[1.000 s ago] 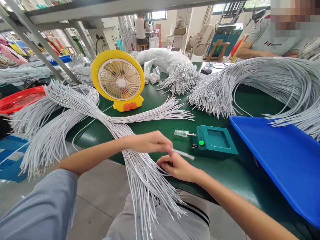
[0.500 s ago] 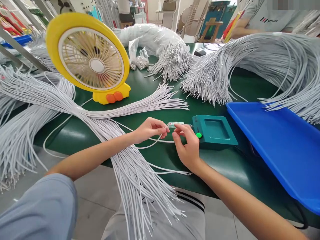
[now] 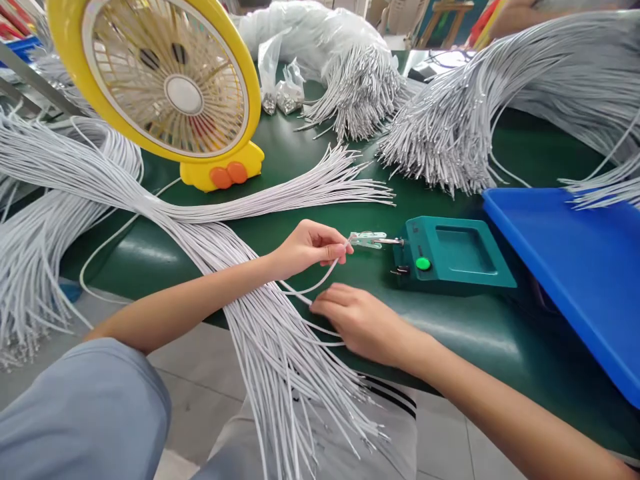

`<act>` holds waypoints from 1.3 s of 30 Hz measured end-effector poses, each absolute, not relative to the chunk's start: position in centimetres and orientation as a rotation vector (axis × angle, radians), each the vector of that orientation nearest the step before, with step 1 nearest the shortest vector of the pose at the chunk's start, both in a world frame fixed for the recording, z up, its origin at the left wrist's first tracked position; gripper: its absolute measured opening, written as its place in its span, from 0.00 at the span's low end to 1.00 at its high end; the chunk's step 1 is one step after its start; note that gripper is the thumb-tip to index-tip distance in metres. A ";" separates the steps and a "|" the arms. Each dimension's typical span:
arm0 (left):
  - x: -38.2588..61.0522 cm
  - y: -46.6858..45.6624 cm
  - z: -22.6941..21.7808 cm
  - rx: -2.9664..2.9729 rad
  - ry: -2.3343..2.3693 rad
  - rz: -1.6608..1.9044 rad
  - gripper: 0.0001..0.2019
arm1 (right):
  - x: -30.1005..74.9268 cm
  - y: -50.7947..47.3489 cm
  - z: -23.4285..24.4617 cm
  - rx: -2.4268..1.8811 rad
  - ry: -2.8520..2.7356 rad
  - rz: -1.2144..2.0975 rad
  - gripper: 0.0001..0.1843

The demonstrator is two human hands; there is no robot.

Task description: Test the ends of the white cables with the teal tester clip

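My left hand (image 3: 309,248) pinches the end of one white cable (image 3: 320,279) and holds it at the small clear clip (image 3: 367,239) that sticks out from the teal tester box (image 3: 453,253), which has a green button (image 3: 423,264). My right hand (image 3: 357,321) lies palm down near the table's front edge. Its fingertips rest on the white cables of the bundle (image 3: 280,353) that hangs over the edge into my lap. Whether those fingers grip a cable I cannot make out.
A yellow desk fan (image 3: 160,87) stands at the back left on the green table (image 3: 310,213). A blue tray (image 3: 575,267) lies at the right. Big bundles of white cables (image 3: 450,133) cover the back and left. Small plastic bags (image 3: 285,93) sit behind the fan.
My right hand has left the clip and dropped back to the cable bundle at the table's edge. My left hand stays at the clip with the cable end. The camera has moved closer.
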State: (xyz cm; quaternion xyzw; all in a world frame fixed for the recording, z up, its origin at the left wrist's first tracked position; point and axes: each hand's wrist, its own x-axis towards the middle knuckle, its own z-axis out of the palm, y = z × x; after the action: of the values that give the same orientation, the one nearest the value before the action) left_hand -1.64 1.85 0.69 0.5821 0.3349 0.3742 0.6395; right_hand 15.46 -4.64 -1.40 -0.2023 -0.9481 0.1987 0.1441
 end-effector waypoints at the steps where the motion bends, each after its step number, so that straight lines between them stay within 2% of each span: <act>1: -1.6 1.8 0.7 1.322 0.765 0.845 0.16 | 15.4 -4.9 -1.2 -0.491 -2.724 0.681 0.17; 4: -1.5 1.7 0.6 1.309 0.746 0.815 0.17 | 15.4 -5.4 -0.9 -0.426 -2.551 0.817 0.15; 9: -1.4 1.5 0.6 1.296 0.713 0.808 0.16 | 15.7 -4.5 -1.2 -0.857 -1.813 0.583 0.12; 12: -1.3 1.4 0.8 1.305 0.706 0.756 0.17 | 15.9 -3.4 -1.4 -1.007 -1.622 0.590 0.13; 27: -1.3 1.2 0.9 1.331 0.731 0.711 0.17 | 15.9 -2.7 -1.7 -1.032 -1.647 0.532 0.08; 32: -1.2 1.0 0.9 1.354 0.739 0.705 0.18 | 15.8 -2.9 -1.3 -1.064 -1.538 0.704 0.02; 36: -1.1 0.9 1.0 1.324 0.743 0.687 0.18 | 16.0 -2.8 -0.8 -1.086 -1.474 0.918 0.07; 39: -1.0 0.8 1.1 1.329 0.753 0.682 0.17 | 16.0 -2.7 -0.5 -1.108 -1.453 0.977 0.04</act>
State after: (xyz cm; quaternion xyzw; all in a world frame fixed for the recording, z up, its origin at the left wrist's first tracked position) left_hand -0.99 0.76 1.08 0.5898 0.3341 0.3026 0.6700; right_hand 15.97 -2.70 -0.53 -0.4599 -0.6033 0.4056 0.5099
